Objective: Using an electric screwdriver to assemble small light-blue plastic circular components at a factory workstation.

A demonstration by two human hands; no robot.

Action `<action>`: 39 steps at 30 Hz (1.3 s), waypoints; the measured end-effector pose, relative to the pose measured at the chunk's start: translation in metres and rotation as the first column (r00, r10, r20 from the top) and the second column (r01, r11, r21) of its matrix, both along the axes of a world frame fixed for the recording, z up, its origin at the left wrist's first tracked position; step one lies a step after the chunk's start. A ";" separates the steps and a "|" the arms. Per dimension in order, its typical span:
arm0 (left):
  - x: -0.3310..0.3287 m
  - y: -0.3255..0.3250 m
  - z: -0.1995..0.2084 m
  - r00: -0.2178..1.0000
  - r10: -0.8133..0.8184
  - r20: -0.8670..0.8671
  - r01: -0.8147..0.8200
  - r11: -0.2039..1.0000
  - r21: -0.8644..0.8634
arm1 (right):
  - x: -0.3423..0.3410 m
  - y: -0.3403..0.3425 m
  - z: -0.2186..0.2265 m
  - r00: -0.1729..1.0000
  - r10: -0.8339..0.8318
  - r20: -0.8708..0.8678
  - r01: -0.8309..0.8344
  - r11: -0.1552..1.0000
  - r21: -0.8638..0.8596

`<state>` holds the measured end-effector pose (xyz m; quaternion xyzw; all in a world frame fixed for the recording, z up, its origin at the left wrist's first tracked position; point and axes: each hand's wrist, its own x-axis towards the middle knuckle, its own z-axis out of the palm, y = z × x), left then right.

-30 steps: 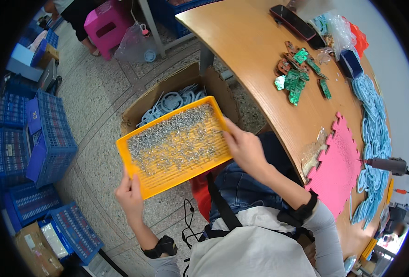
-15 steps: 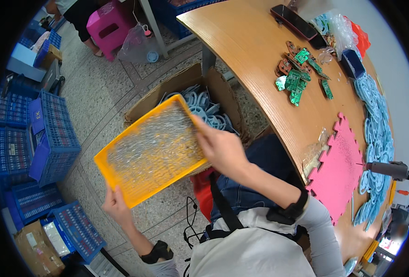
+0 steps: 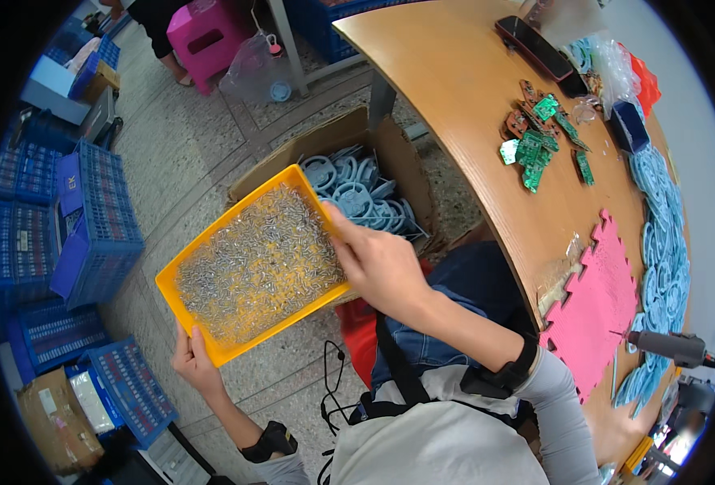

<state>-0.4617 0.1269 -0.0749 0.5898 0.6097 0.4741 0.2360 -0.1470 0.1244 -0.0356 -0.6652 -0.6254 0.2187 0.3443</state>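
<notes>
Between my hands is a yellow tray (image 3: 248, 338), held up over the floor and partly over a cardboard box. Many small silvery metal pieces, likely screws (image 3: 252, 259), lie spread across its bottom, with yellow showing through in patches. My left hand (image 3: 196, 361) grips the tray's near left corner, thumb at the rim. My right hand (image 3: 383, 271) is closed on the right-hand side, its fingers partly hidden beneath. Behind the tray, light blue plastic ring-shaped parts (image 3: 353, 194) fill the open cardboard box (image 3: 410, 162).
At right, a wooden table (image 3: 422, 73) bears green circuit boards (image 3: 535, 149), a pink foam mat (image 3: 592, 307), a phone (image 3: 533, 47), a pile of light blue parts (image 3: 660, 242) and an electric screwdriver (image 3: 672, 347). Blue crates (image 3: 103, 226) line the left. A pink stool (image 3: 204, 36) stands behind.
The metal pieces, streaked by motion before, now show sharply and lie spread more evenly. The tray has shifted slightly left, still in both hands. The whole view has turned a little.
</notes>
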 end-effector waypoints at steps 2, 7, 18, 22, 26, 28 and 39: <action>0.014 -0.007 0.009 0.991 -0.028 -0.132 0.007 0.988 -0.155 | 0.020 -0.010 0.005 0.997 -0.049 -0.054 0.041 0.990 -0.134; 0.051 0.000 -0.002 0.979 -0.129 -0.156 0.108 0.985 -0.134 | 0.048 -0.023 -0.021 0.988 -0.152 -0.013 0.149 0.979 -0.139; 0.059 0.002 0.017 0.940 -0.221 -0.259 0.187 0.971 -0.150 | 0.058 -0.034 -0.018 0.974 -0.219 -0.061 0.203 0.958 -0.204; 0.005 0.004 0.020 0.976 -0.103 -0.194 0.094 0.994 -0.055 | 0.009 -0.005 -0.015 0.997 -0.036 -0.070 0.030 0.996 -0.079; -0.006 -0.010 0.030 0.989 -0.011 -0.145 0.009 1.000 -0.012 | 0.000 -0.005 0.000 0.994 0.006 -0.111 -0.021 0.991 -0.129; 0.028 -0.015 0.028 0.966 -0.065 -0.249 0.046 0.996 -0.080 | 0.026 -0.020 -0.006 0.970 -0.132 -0.206 0.091 0.976 -0.196; -0.009 -0.007 0.009 0.995 -0.077 -0.058 0.077 0.997 -0.002 | 0.002 -0.013 -0.015 0.995 -0.016 -0.100 -0.005 0.978 -0.207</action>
